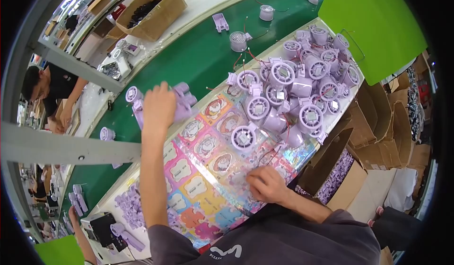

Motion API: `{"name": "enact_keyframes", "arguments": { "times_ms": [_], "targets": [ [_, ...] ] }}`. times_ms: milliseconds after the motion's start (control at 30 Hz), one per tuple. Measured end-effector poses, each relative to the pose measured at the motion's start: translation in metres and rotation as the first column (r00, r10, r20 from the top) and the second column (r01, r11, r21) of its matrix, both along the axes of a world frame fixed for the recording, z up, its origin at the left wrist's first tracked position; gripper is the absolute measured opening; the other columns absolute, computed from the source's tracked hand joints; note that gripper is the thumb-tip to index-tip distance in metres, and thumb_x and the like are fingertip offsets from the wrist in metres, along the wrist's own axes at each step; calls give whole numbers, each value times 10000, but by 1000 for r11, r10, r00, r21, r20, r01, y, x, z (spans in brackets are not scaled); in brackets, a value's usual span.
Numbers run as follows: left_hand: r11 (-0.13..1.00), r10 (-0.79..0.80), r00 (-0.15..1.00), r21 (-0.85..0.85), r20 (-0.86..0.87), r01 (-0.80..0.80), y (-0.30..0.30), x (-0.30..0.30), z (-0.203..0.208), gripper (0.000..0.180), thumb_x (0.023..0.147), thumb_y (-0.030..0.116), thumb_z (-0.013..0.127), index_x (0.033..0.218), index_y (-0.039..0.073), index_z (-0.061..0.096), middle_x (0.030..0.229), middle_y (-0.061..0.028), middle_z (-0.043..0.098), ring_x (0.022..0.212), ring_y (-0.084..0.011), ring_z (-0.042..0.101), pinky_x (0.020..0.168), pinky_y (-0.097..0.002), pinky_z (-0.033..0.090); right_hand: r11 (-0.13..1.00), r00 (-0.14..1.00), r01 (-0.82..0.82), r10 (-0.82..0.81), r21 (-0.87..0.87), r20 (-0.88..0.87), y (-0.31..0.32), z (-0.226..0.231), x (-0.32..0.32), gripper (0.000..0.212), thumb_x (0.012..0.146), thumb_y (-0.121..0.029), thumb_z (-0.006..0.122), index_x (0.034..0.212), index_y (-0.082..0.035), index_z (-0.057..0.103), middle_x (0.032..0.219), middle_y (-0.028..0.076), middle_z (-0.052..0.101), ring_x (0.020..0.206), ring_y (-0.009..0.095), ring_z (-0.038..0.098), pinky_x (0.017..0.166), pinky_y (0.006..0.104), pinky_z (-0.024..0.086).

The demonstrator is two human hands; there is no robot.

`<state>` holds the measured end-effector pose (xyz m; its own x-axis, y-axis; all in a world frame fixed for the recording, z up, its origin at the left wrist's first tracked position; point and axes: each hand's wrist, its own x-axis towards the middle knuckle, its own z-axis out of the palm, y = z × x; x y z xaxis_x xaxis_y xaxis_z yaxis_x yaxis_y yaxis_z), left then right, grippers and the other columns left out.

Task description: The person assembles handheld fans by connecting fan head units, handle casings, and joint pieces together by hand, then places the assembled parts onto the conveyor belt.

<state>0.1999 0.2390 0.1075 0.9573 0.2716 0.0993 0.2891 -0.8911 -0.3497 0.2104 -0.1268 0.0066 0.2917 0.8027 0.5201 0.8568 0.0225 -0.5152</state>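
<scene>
My left hand (160, 106) reaches out over the near edge of the green belt, its fingers curled down on lavender plastic parts (184, 100) that show at its side. Left of it lies a lavender piece with a round ring head (134, 94); how much of it the hand touches is hidden. My right hand (267, 183) is closed, fingertips together, low over a colourful printed sheet (196, 184). Whatever it pinches, if anything, is too small to make out. Just beyond it, a heap of lavender round fan housings (282, 74) with red and black wires covers the table's right part.
A green conveyor belt (189, 59) crosses beyond the table, carrying scattered lavender parts. A grey metal post (71, 144) juts in from the left. Small lavender pieces (130, 206) lie beside a black box (101, 229). Cartons (352, 180) stand at right; another person (56, 90) works across the belt.
</scene>
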Motion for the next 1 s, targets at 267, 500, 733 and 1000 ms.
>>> {"name": "enact_keyframes", "arguments": {
  "times_ms": [267, 500, 733, 1000],
  "targets": [
    [962, 130, 990, -250, 50, -113, -108, -105, -24, 73, 718, 87, 684, 731, 46, 743, 1016, -155, 635, 990, -308, 653, 817, -434, 515, 943, 924, 326, -303, -67, 232, 57, 56, 32, 745, 701, -143, 818, 1381, -18, 542, 1299, 152, 558, 1154, 327, 548, 960, 427, 457],
    [970, 185, 788, -235, 587, -53, -164, -156, -35, 425, 773, 200, 821, 1136, 39, 669, 1143, -147, 630, 933, -343, 632, 804, -443, 503, 973, 970, 184, -156, -140, 189, 60, 48, 13, 696, 672, -132, 824, 1316, -36, 578, 1189, 162, 578, 1106, 339, 568, 903, 444, 490],
    [547, 614, 524, -797, 591, 258, -251, -204, -75, 715, 905, 561, 683, 1304, -26, 591, 1196, -231, 629, 1142, -404, 594, 973, -480, 465, 982, 984, -171, 167, -74, -61, 43, 34, -88, 690, 676, -75, 771, 1326, 35, 569, 1200, 189, 575, 1073, 374, 572, 969, 467, 481],
    [705, 572, 493, -700, 656, 114, -244, -246, -95, 354, 780, 277, 754, 1035, 45, 674, 954, -135, 680, 896, -358, 612, 832, -443, 438, 819, 853, -518, 472, -249, -222, 123, 81, -78, 325, 811, -1, 599, 1131, 3, 656, 1038, 177, 644, 1013, 393, 640, 901, 479, 529]
  ]
}}
